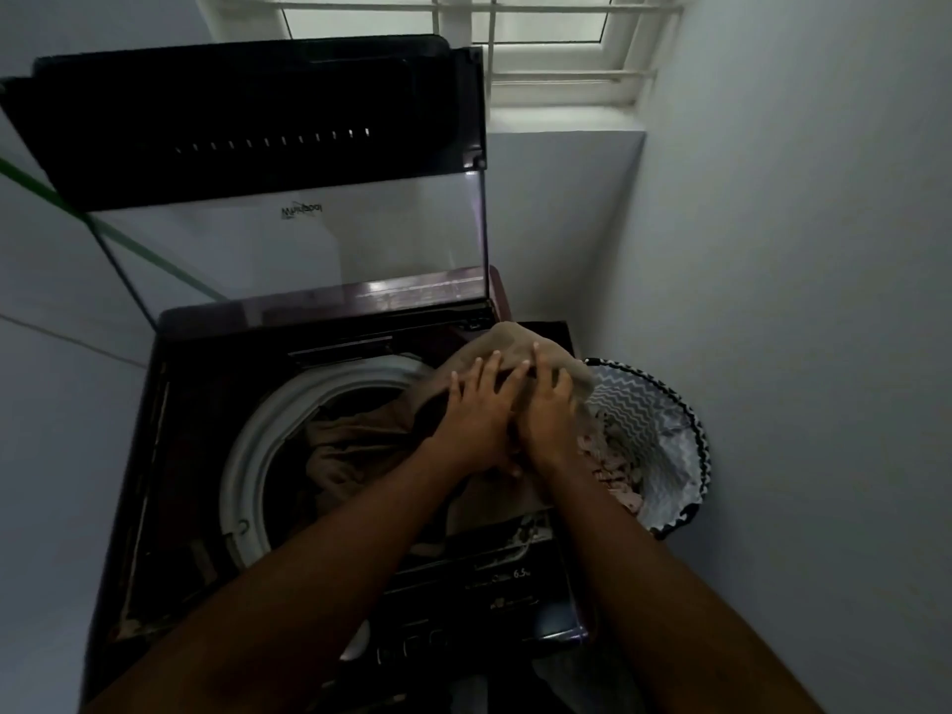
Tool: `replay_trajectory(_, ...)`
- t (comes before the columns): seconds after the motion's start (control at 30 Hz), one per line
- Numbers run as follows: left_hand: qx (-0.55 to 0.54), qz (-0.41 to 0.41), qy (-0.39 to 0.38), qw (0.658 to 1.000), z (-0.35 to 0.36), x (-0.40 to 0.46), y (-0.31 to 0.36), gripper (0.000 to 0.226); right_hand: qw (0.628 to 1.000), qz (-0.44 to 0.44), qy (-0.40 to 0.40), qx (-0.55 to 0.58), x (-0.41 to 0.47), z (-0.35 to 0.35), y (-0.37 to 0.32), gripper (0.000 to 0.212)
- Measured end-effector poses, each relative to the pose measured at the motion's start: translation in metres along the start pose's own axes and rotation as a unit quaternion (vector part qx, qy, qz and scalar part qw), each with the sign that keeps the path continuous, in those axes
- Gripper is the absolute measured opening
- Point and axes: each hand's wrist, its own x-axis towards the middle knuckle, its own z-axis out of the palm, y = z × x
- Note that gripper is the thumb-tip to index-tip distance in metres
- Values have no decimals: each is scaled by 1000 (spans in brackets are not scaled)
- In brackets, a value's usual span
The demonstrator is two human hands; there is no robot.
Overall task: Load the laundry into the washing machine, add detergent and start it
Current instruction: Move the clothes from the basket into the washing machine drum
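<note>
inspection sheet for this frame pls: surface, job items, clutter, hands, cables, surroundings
Surface: washing machine top, lid raised upright.
Job's things: brown cloth bunched over the drum's right rim; more brownish laundry inside the drum; laundry basket at the machine's right, pinkish clothes in it. Detergent: nothing seen.
Clutter: nothing seen.
Hands: left hand lies on the brown cloth, fingers straight and spread; right hand holds it, fingers curled.
Cables: green line crossing behind the lid.
Surroundings: pale walls, barred window above.
</note>
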Motion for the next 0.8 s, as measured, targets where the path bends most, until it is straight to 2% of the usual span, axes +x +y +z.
replay_trajectory(0.13, -20, -15, -14, 1000, 3, 6, -3, 152, 999, 19, -23, 23, 6, -1, -6, 62)
replay_trajectory(0.37, -38, -26, -7, 999, 2, 8, -1, 148, 999, 37, -38, 0, 10, 2, -9, 60)
replay_trajectory(0.5, -55, -25, 7, 998, 3, 5, -3, 143, 996, 50, -52, 42, 11, -2, -12, 51)
replay_trajectory(0.57, -70, -29, 19, 997, 5, 2, -6, 142, 998, 30, -28, 56, 9, -3, -13, 41)
replay_trajectory(0.63, -83, -43, 41, 995, 9, -5, -9, 146, 999, -30, 9, 29, 5, -4, -13, 29)
replay_trajectory(0.73, -65, -59, 92, 992, 14, -16, -9, 147, 995, -89, 40, -19, 1, -9, -22, 28)
replay_trajectory(0.8, -55, -73, 127, 988, 15, -23, -10, 142, 994, -102, 32, -5, 0, -8, -32, 27)
